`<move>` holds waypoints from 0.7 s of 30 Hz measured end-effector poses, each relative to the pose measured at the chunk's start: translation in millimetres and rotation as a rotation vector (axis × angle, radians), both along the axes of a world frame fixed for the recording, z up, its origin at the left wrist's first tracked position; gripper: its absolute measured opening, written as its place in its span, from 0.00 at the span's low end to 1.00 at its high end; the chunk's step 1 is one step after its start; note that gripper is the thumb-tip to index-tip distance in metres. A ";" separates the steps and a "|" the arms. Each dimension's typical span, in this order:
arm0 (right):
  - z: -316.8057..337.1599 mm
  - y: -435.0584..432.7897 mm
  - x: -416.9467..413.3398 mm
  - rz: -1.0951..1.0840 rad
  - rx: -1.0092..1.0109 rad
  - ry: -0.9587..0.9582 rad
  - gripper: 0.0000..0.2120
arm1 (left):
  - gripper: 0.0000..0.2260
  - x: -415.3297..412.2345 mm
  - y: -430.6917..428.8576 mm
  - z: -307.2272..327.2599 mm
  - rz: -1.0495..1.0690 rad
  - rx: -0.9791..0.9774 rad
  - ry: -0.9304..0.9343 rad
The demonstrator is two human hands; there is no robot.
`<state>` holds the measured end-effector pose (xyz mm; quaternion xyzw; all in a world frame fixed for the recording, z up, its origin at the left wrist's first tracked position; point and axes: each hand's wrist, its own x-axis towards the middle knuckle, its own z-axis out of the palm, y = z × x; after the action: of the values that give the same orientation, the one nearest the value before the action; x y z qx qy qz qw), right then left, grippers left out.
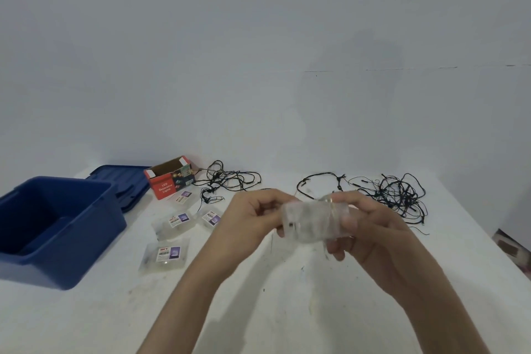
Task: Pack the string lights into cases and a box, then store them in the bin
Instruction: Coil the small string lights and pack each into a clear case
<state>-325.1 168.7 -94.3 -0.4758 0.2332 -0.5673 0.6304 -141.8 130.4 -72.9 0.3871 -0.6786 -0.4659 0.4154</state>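
Both hands hold a clear plastic case (311, 220) above the middle of the white table (258, 310). My left hand (253, 218) pinches its left end and my right hand (370, 227) grips its right end, where thin wire wraps it. Three closed clear cases lie to the left: one near (164, 257), one further back (175, 223), one to its right (211, 218). A fourth labelled case (182, 197) lies by the red box (169, 178), which stands open at the back. Dark string lights lie tangled behind the box (227, 181) and at the right (393, 195).
An open blue bin (57, 264) stands at the table's left edge, with its blue lid (126, 184) lying behind it. A plain pale wall rises behind the table. The table's right edge runs diagonally past a patterned floor patch (514, 250).
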 end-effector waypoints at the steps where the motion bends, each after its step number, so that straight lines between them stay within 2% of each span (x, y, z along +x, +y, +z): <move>1: -0.1 -1.3 2.6 -0.036 0.029 -0.048 0.21 | 0.11 -2.6 2.6 -4.0 -0.006 0.035 0.015; 4: -2.4 -4.6 9.6 -0.135 0.081 -0.140 0.21 | 0.05 -10.2 11.0 -12.1 -0.016 0.137 0.089; 6: -2.5 -4.3 15.4 -0.203 0.073 -0.110 0.19 | 0.04 -11.9 13.6 -15.0 0.010 0.152 0.097; 14: -7.3 -5.3 26.4 -0.590 0.039 0.232 0.11 | 0.07 -9.4 19.9 -19.2 0.114 0.099 -0.121; 16: -8.8 -5.5 28.7 -0.632 0.006 0.325 0.10 | 0.07 -10.1 21.8 -19.3 0.173 -0.053 -0.255; 19: -12.5 -5.6 30.8 -0.646 -0.020 0.399 0.10 | 0.10 -9.3 21.0 -19.1 0.265 -0.480 -0.577; 21: -13.6 -5.8 30.3 -0.621 -0.023 0.434 0.09 | 0.11 -7.1 16.8 -19.4 0.294 -0.700 -0.684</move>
<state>-294.8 162.9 -107.9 -0.4985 0.4879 -0.6200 0.3592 -148.9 147.2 -92.3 0.4465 -0.8294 0.0062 0.3356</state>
